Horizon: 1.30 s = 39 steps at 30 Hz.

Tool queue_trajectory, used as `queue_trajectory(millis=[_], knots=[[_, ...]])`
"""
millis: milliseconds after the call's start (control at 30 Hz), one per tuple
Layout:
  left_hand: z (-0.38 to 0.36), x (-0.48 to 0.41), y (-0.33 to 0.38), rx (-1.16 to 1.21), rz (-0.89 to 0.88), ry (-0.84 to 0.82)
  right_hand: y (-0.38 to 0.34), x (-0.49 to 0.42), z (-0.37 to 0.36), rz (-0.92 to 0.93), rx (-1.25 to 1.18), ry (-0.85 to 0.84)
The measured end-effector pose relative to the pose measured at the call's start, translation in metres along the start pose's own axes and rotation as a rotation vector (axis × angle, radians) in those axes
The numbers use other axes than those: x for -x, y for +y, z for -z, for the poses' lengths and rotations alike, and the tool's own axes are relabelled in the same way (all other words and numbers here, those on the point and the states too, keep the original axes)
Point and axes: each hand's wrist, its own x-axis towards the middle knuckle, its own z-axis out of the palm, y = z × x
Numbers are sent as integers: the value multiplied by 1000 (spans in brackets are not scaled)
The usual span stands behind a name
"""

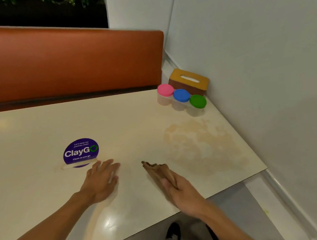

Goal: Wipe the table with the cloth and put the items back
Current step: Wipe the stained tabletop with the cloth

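The right hand [184, 194] grips a bunched brown cloth [157, 171] under its thumb, low over the bench [135, 121]. The left hand [102, 180] lies flat, fingers straight, beside a purple sticker [81, 152]. Wiping seems the step in hand. A tan stain [201, 143] spreads just ahead and right of the cloth, so the next move likely calls for a pressed sweep across it. The bench edge and wall [261, 58] close the right side. 3 lidded jars [181, 98] and a tissue box [188, 81] occupy the far corner.
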Motion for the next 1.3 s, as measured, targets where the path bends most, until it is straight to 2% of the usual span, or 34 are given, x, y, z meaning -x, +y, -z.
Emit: queue_trajectory(millis=[100,200,367,467,567,767,833,900,967,1067,1300], knots=[[6,-17,25,67,-42,99,0,-22,43,11,6,78],[9,-38,50,129,-60,129,3,-47,84,12,57,148],[14,-85,76,111,-34,75,13,-105,151,55,157,222],[16,-112,83,20,42,-16,16,-143,176,136,189,171],[19,-128,88,-65,88,-91,24,-182,190,192,342,145],[15,-137,82,-101,94,-108,31,-256,181,172,674,170],[11,-138,82,-85,93,-114,42,-267,171,176,789,118],[10,-140,82,-86,89,-115,56,-274,158,135,892,-16],[11,-141,78,-85,99,-105,65,-276,144,96,887,-93],[8,-140,75,-62,100,-89,75,-277,134,107,858,-70],[6,-144,69,77,71,-120,83,-259,112,249,825,-169]])
